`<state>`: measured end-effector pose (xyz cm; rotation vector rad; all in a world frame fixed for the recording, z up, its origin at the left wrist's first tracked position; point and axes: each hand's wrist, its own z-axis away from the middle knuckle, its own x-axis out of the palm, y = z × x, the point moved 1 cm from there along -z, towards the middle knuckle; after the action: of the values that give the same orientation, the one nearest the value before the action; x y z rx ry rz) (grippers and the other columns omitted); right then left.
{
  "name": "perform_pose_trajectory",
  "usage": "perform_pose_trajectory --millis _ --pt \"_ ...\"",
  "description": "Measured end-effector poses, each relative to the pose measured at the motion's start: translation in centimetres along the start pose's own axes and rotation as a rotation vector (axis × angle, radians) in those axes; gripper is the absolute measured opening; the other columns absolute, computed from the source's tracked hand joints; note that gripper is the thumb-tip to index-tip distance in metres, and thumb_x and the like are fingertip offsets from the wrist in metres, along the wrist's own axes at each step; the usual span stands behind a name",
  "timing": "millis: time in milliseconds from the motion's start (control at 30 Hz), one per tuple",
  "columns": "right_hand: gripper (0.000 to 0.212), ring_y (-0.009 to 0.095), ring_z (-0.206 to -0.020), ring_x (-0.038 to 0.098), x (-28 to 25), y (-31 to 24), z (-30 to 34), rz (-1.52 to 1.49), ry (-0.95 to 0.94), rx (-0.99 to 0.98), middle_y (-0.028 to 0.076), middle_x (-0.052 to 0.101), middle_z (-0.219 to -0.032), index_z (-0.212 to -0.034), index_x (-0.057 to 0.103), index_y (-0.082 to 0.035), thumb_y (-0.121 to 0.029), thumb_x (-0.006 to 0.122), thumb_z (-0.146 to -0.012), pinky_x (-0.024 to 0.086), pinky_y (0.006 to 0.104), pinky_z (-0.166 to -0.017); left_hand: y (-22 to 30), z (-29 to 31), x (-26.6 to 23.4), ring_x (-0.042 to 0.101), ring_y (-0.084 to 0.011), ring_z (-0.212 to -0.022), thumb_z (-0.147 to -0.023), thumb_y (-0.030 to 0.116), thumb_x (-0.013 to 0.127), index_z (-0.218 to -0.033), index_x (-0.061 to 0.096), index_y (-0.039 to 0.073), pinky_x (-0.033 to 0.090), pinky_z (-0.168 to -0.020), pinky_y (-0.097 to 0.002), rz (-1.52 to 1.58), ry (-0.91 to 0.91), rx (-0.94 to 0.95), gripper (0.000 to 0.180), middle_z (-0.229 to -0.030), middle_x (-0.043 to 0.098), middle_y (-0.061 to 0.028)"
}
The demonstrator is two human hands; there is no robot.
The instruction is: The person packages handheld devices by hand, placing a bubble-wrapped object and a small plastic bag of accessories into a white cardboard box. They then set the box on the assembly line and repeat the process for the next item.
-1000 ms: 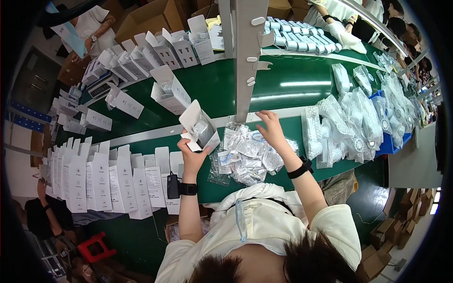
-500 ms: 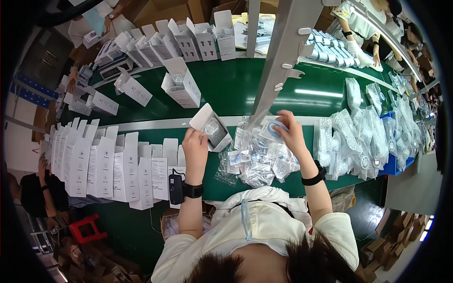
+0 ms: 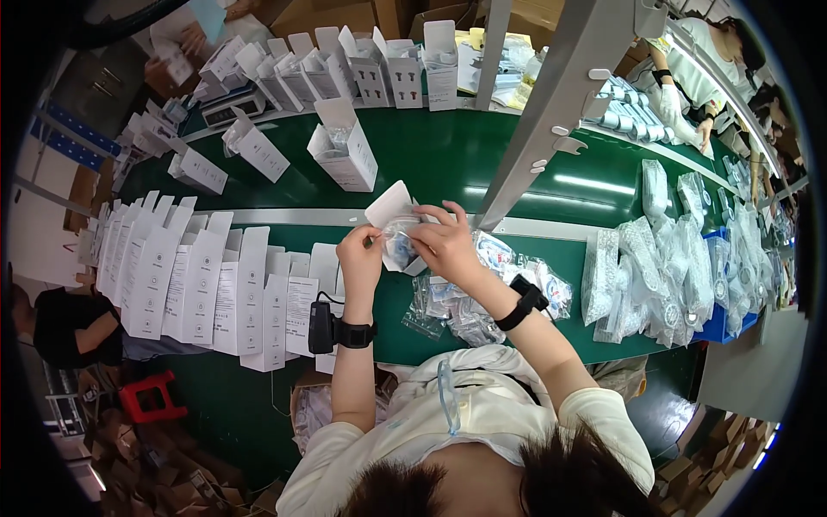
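A white cardboard box stands with its lid flap raised, in front of me at the shelf post. At the left edge of its opening, my left hand pinches the box between thumb and fingers. My right hand reaches over the opening from the right, its fingers closed on a clear plastic bag that is partly in the box. The bag's contents are hard to make out under the fingers. Close to my right wrist lies a pile of small clear packets, some with blue and white parts.
Open white boxes stand in a row at the left; more line the far side. One open box stands on the green table. A grey post slants nearby. Bubble-wrapped items and a blue bin are right.
My right hand has moved left from above the packet pile to the box opening, bringing a clear bag with it. My left hand stays at the box's left edge.
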<state>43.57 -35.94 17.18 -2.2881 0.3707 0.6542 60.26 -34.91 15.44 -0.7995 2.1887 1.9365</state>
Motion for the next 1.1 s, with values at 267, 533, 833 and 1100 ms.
perform_pose_trajectory --millis 267,533,833,1100 --pt "0.050 0.029 -0.122 0.033 -1.9 1.6 0.3 0.016 -0.150 -0.007 0.012 0.044 -0.123 -0.108 0.056 -0.011 -0.012 0.072 -0.060 0.026 0.0403 -0.101 0.1 1.6 -4.6 0.050 -0.0239 -0.098 -0.071 0.008 0.067 -0.101 0.053 0.001 0.043 -0.078 -0.0315 -0.183 0.183 0.138 0.034 -0.113 0.049 -0.0120" --pt "0.102 0.029 -0.121 0.033 3.7 6.1 0.9 -0.577 -0.283 0.458 0.013 0.033 -0.131 -0.135 0.020 -0.008 -0.011 0.079 -0.052 0.028 0.0356 -0.101 -6.8 5.9 -5.7 0.007 -0.0413 -0.128 -0.048 0.038 0.080 -0.123 0.040 0.006 0.012 -0.098 -0.0588 -0.748 -0.412 -0.056 0.091 -0.141 0.008 -0.0192" --pt "0.101 0.028 -0.122 0.032 7.1 14.3 -7.6 -0.317 0.422 0.557 0.014 0.029 -0.133 -0.135 0.019 -0.007 -0.009 0.079 -0.053 0.029 0.0335 -0.099 -6.2 8.0 -2.7 0.014 -0.0372 -0.127 -0.054 0.021 0.077 -0.091 0.054 0.003 0.010 -0.096 -0.0626 -0.832 -0.523 -0.028 0.047 -0.131 0.026 -0.0163" --pt "0.081 0.032 -0.124 0.028 5.6 7.7 -0.2 -0.453 0.284 0.597 0.017 0.028 -0.135 -0.137 0.016 -0.008 -0.033 0.064 -0.075 0.028 0.0361 -0.099 1.5 6.7 -1.5 0.026 -0.0333 -0.121 -0.060 0.019 0.075 -0.101 0.047 0.005 0.022 -0.098 -0.0490 -0.481 0.067 0.202 0.052 -0.126 0.033 -0.0155"
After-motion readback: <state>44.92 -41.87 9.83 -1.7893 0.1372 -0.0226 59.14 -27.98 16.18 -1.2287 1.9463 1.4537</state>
